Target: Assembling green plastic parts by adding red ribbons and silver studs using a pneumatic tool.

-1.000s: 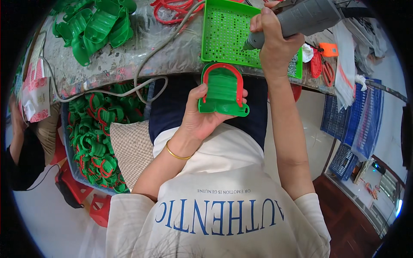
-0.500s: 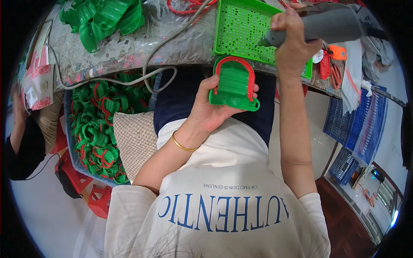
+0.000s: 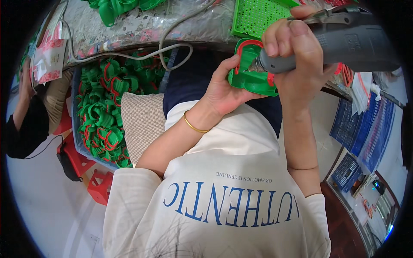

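Observation:
My left hand (image 3: 221, 92) is closed on a green plastic piece (image 3: 254, 83), holding it above my lap with the thumb along its left edge. Hinged or fitted to that piece is a red curved handle (image 3: 248, 42). My right hand (image 3: 303, 62) grips a dark grey electric screwdriver (image 3: 355, 47), which lies nearly level and points left. Its narrow tip is over the inside of the green piece; whether it touches cannot be seen. The tool and right hand hide the piece's right side.
A blue bin (image 3: 78, 142) beside my left leg holds many green and red pieces. More green parts (image 3: 114, 8) and a green perforated tray (image 3: 258, 19) lie on the plastic-covered table (image 3: 129, 30). A grey cable (image 3: 129, 58) loops over its edge. Another person's arm (image 3: 23, 103) shows at far left.
My right hand has brought the screwdriver down and toward the green piece. The left hand has raised the piece slightly to the right. The whole view has also shifted.

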`<action>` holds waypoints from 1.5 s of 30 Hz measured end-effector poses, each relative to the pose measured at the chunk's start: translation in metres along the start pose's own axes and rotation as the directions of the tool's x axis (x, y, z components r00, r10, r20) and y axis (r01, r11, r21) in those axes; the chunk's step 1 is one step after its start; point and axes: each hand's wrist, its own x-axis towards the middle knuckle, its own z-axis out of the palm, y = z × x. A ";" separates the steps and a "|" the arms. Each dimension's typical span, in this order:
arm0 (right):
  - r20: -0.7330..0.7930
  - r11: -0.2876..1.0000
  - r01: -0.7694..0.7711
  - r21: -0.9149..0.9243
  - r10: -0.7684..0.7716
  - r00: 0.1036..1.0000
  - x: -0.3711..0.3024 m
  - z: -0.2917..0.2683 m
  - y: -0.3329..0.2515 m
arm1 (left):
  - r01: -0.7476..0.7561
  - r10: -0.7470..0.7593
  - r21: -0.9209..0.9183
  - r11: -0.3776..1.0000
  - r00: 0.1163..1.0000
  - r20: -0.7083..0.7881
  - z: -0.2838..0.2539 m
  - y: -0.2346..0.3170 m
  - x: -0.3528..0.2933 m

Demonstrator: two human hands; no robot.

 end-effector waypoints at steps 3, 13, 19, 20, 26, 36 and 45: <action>-0.269 0.986 -0.162 -0.032 0.148 0.952 -0.007 0.018 -0.005 | 0.015 -0.015 -0.002 1.000 1.000 0.012 -0.004 0.000 -0.001; -0.296 0.984 -0.175 -0.025 0.160 0.942 -0.005 0.020 0.001 | -0.008 0.009 0.053 0.999 1.000 -0.015 0.000 -0.002 -0.003; -0.287 0.982 -0.185 -0.046 0.165 0.944 -0.013 0.022 -0.002 | -0.026 0.029 0.112 0.993 0.999 -0.024 0.002 -0.003 -0.004; -0.248 0.981 -0.188 -0.051 0.170 0.954 -0.016 0.018 -0.001 | -0.026 0.030 0.110 0.994 0.999 -0.028 0.000 -0.003 -0.004; -0.003 0.991 0.106 -0.079 -0.107 0.994 -0.011 -0.007 0.023 | -0.026 0.031 0.075 0.997 0.997 -0.067 -0.001 -0.004 -0.002; -0.032 0.999 -0.041 0.035 0.042 0.999 0.013 -0.026 0.000 | -0.050 0.040 0.220 0.974 0.998 0.046 0.006 0.021 -0.012; -0.081 0.982 -0.061 -0.178 0.047 0.996 0.064 -0.109 -0.038 | -0.483 0.558 0.463 0.743 0.829 -0.031 -0.034 0.129 -0.183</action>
